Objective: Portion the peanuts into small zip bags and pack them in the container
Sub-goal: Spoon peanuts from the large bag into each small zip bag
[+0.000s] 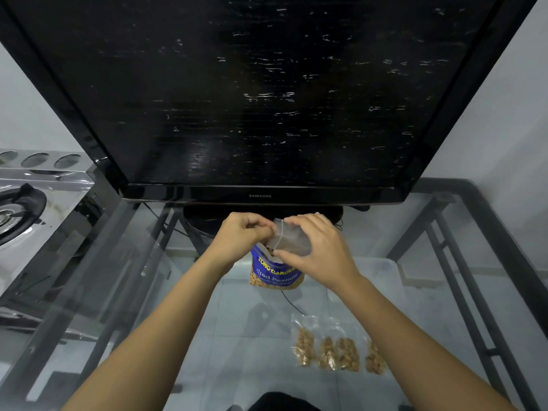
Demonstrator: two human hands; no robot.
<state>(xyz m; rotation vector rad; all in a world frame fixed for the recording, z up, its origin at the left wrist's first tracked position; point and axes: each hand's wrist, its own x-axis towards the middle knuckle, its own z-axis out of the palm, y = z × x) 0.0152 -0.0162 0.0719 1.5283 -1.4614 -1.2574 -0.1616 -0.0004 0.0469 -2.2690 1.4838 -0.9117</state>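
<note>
My left hand (241, 232) and right hand (314, 250) pinched an empty zip bag (292, 240) at its mouth, above the open peanut packet (275, 274). Four filled bags (338, 350) lay nearer, right. Judged step: opening; next, filling. No container identifiable.

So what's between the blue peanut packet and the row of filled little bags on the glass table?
Bare glass table, with a black cable seen crossing beneath it, in the head view.

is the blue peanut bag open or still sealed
Open. The blue peanut bag stands upright on the glass table, its top torn with a flap folded out, peanuts visible inside the mouth.
</note>
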